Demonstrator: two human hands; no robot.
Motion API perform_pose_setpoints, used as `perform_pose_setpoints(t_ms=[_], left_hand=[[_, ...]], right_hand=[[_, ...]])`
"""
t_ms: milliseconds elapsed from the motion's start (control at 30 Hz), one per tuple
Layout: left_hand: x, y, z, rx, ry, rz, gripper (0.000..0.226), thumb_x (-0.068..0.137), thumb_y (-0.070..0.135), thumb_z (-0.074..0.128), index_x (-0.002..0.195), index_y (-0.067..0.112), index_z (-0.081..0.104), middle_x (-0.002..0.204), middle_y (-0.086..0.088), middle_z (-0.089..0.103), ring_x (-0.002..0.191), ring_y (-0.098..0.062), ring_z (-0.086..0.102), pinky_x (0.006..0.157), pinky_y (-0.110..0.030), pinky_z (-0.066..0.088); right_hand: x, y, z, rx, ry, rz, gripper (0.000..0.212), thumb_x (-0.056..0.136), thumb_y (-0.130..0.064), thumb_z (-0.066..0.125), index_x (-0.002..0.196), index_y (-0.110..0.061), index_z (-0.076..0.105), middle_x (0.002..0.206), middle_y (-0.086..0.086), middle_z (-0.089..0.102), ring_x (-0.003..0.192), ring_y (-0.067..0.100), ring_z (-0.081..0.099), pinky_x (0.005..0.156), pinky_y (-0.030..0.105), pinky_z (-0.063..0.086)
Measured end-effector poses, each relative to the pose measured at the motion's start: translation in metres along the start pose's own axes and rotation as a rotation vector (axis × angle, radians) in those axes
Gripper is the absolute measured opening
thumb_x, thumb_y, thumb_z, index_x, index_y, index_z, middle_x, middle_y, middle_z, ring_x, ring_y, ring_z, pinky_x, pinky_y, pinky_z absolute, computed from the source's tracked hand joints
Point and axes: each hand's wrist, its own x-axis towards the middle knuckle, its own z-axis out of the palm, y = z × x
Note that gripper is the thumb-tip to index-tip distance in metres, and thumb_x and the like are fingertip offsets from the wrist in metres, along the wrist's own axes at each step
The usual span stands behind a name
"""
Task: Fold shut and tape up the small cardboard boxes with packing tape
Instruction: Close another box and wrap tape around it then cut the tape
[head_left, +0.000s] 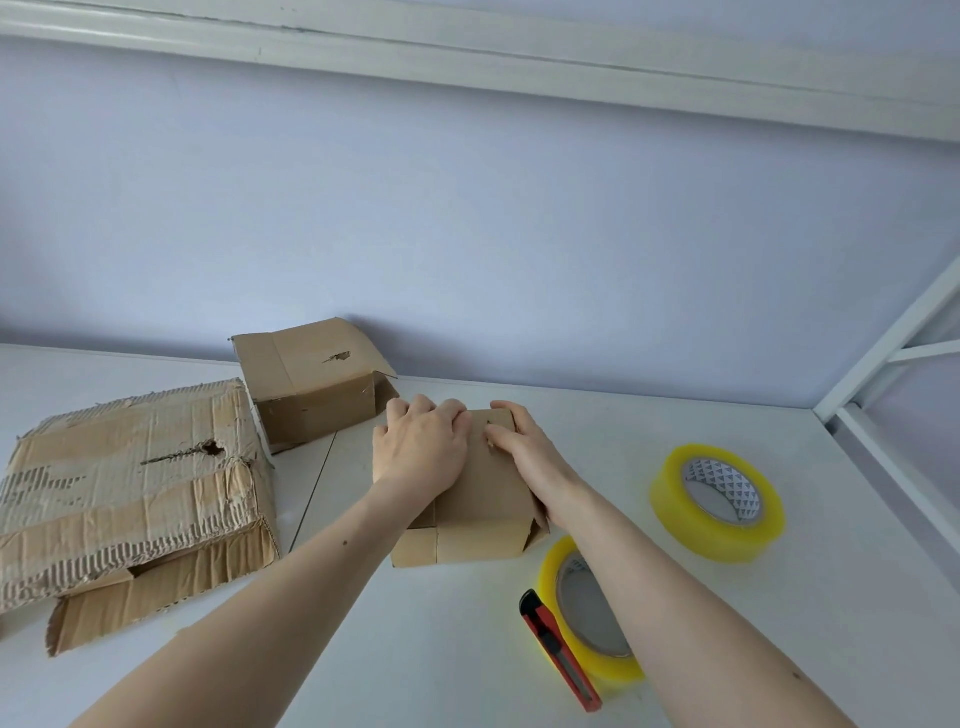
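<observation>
Head view: small cardboard box (483, 499) at mid-table (415, 649), flaps folded down, under left hand (421, 447) and right hand (524, 452), fingers pressing on top. Right: two yellow tape rolls (717, 504) (587, 613), red utility knife (561, 652). Left: torn carton (130, 483), open box (311, 382).
</observation>
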Motion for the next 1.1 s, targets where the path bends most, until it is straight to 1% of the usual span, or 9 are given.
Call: perform_pose_setpoints(t_ms=[67, 200, 300, 400, 533, 600, 767, 900, 1100], left_hand=[[0.001, -0.001, 0.000, -0.027, -0.003, 0.001, 0.041, 0.106, 0.044, 0.029, 0.135, 0.035, 0.057, 0.135, 0.000, 0.053, 0.130, -0.026, 0.033, 0.104, -0.040, 0.031], [0.001, -0.003, -0.001, -0.079, -0.005, -0.003, 0.041, 0.107, 0.041, 0.032, 0.140, 0.034, 0.055, 0.139, 0.000, 0.052, 0.134, -0.026, 0.030, 0.107, -0.039, 0.030], [0.001, -0.003, -0.002, -0.085, -0.005, -0.009, 0.040, 0.107, 0.039, 0.033, 0.140, 0.033, 0.056, 0.140, 0.000, 0.052, 0.135, -0.026, 0.030, 0.107, -0.038, 0.029], [0.001, -0.002, -0.003, -0.074, -0.004, -0.011, 0.039, 0.107, 0.039, 0.033, 0.137, 0.034, 0.057, 0.138, 0.000, 0.053, 0.133, -0.026, 0.031, 0.105, -0.038, 0.029], [0.000, 0.003, -0.004, -0.025, -0.032, -0.011, 0.043, 0.106, 0.045, 0.030, 0.134, 0.033, 0.059, 0.137, 0.000, 0.053, 0.131, -0.026, 0.032, 0.105, -0.041, 0.029], [0.000, 0.007, -0.006, 0.010, -0.049, -0.024, 0.045, 0.103, 0.051, 0.031, 0.131, 0.030, 0.060, 0.135, -0.002, 0.052, 0.131, -0.027, 0.032, 0.103, -0.042, 0.029], [0.000, 0.007, -0.008, -0.001, -0.075, -0.067, 0.046, 0.098, 0.058, 0.040, 0.133, 0.033, 0.057, 0.137, -0.001, 0.050, 0.134, -0.027, 0.029, 0.103, -0.043, 0.030], [0.001, 0.007, -0.009, -0.033, -0.088, -0.076, 0.048, 0.095, 0.060, 0.044, 0.134, 0.035, 0.057, 0.139, -0.001, 0.049, 0.135, -0.027, 0.028, 0.105, -0.044, 0.028], [0.006, 0.003, -0.022, -0.082, -0.253, -0.065, 0.063, 0.087, 0.058, 0.063, 0.145, 0.040, 0.045, 0.147, 0.000, 0.042, 0.142, -0.025, 0.019, 0.114, -0.044, 0.024]], right_hand=[[0.001, -0.001, 0.001, 0.001, -0.018, 0.023, 0.055, 0.082, -0.055, 0.055, 0.135, -0.040, 0.047, 0.132, 0.004, 0.053, 0.114, 0.018, 0.058, 0.094, 0.040, 0.051], [0.008, -0.010, 0.008, -0.111, 0.083, 0.026, 0.040, 0.091, -0.057, 0.054, 0.118, -0.028, 0.053, 0.122, 0.003, 0.057, 0.108, 0.017, 0.058, 0.087, 0.036, 0.050], [0.008, -0.011, 0.009, -0.106, 0.076, 0.041, 0.029, 0.093, -0.046, 0.057, 0.115, -0.026, 0.055, 0.119, 0.002, 0.060, 0.105, 0.018, 0.060, 0.083, 0.035, 0.051], [0.000, -0.014, 0.002, -0.041, 0.044, 0.038, 0.026, 0.099, -0.038, 0.050, 0.122, -0.027, 0.056, 0.118, 0.001, 0.060, 0.105, 0.017, 0.059, 0.084, 0.033, 0.049], [-0.003, -0.008, 0.001, -0.033, 0.102, -0.012, 0.039, 0.107, -0.037, 0.036, 0.142, -0.029, 0.050, 0.142, -0.002, 0.050, 0.127, 0.015, 0.049, 0.110, 0.037, 0.040], [-0.002, -0.007, 0.004, -0.051, 0.122, -0.038, 0.042, 0.108, -0.034, 0.035, 0.147, -0.027, 0.046, 0.150, -0.002, 0.045, 0.135, 0.015, 0.043, 0.115, 0.037, 0.036], [-0.002, -0.004, 0.002, -0.046, 0.066, -0.027, 0.049, 0.103, -0.038, 0.043, 0.152, -0.032, 0.040, 0.152, -0.001, 0.043, 0.133, 0.017, 0.046, 0.113, 0.041, 0.040], [-0.007, -0.003, -0.004, 0.020, -0.042, 0.028, 0.081, 0.082, -0.044, 0.058, 0.155, -0.039, 0.026, 0.146, 0.001, 0.048, 0.121, 0.021, 0.058, 0.105, 0.045, 0.049], [-0.011, 0.004, -0.008, 0.070, -0.026, 0.015, 0.064, 0.097, -0.036, 0.061, 0.154, -0.033, 0.032, 0.136, 0.001, 0.058, 0.114, 0.021, 0.064, 0.101, 0.046, 0.052]])
